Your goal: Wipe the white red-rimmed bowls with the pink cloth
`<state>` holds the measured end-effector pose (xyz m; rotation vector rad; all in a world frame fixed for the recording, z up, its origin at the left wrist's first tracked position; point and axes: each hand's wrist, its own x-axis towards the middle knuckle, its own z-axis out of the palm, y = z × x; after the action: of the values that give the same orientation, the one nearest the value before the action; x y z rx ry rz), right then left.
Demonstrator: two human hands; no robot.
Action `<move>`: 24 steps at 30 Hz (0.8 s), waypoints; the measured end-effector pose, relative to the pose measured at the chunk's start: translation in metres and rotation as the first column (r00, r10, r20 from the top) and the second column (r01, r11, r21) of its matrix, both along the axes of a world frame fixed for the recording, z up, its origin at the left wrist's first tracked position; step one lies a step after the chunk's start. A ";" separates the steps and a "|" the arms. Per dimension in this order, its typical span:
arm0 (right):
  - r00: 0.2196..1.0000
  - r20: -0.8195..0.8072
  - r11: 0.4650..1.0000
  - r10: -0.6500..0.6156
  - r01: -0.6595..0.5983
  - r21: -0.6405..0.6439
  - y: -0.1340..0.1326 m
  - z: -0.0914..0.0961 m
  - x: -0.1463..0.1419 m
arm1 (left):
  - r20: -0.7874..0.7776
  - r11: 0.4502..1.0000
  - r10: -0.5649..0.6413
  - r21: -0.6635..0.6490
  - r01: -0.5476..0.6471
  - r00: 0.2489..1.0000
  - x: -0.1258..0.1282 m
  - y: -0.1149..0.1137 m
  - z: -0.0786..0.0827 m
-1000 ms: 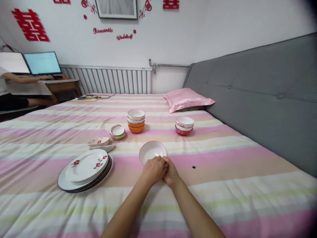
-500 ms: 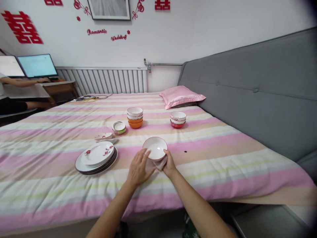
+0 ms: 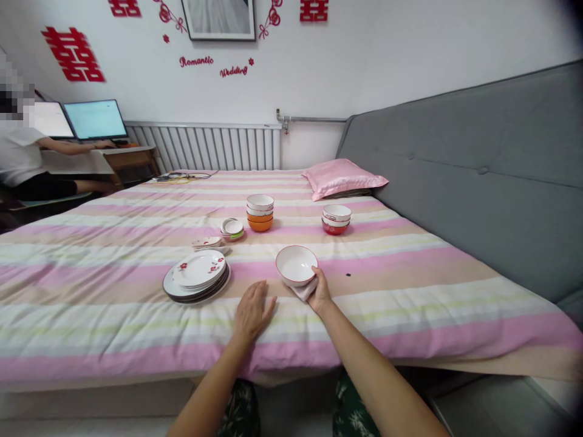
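Observation:
My right hand (image 3: 320, 292) grips a white bowl (image 3: 296, 264) with a thin red rim, thumb over its edge. A pale pinkish cloth (image 3: 304, 289) is bunched under the bowl in that same hand. To the left, apart from the bowl, my left hand (image 3: 254, 309) rests over the bedspread with its fingers stretched out and holds nothing. Beyond it lies a stack of plates (image 3: 199, 271), the top one white with red flowers. Farther back stand a stack of white and orange bowls (image 3: 260, 213) and a stack of white and red bowls (image 3: 336, 220).
Small dishes (image 3: 232, 228) and shallow floral dishes (image 3: 207, 243) lie behind the plates on the striped bedspread (image 3: 410, 303). A pink pillow (image 3: 344, 178) is by the grey headboard (image 3: 478, 152). At far left a person (image 3: 22, 155) sits at a desk with monitors (image 3: 95, 119).
My left hand has come off the bowl and moved left. My right hand keeps hold of the bowl and cloth. The view has shifted slightly left, bringing more of the seated person into sight.

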<state>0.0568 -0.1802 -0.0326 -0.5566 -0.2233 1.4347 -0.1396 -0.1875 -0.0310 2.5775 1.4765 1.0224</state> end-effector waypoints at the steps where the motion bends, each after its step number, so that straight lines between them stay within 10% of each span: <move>1: 1.000 -0.002 1.000 -0.005 0.005 -0.002 0.000 -0.001 0.000 | 0.006 1.000 0.000 0.000 0.000 1.000 0.000 0.000 0.000; 24: 0.998 -0.065 0.999 -0.027 0.029 0.029 0.003 -0.001 0.007 | 0.002 0.999 0.019 -0.038 -0.019 1.000 0.003 0.001 -0.001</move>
<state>0.0638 -0.1774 -0.0339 -0.4861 -0.1846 1.4180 -0.1362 -0.1862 -0.0315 2.5407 1.5068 0.9899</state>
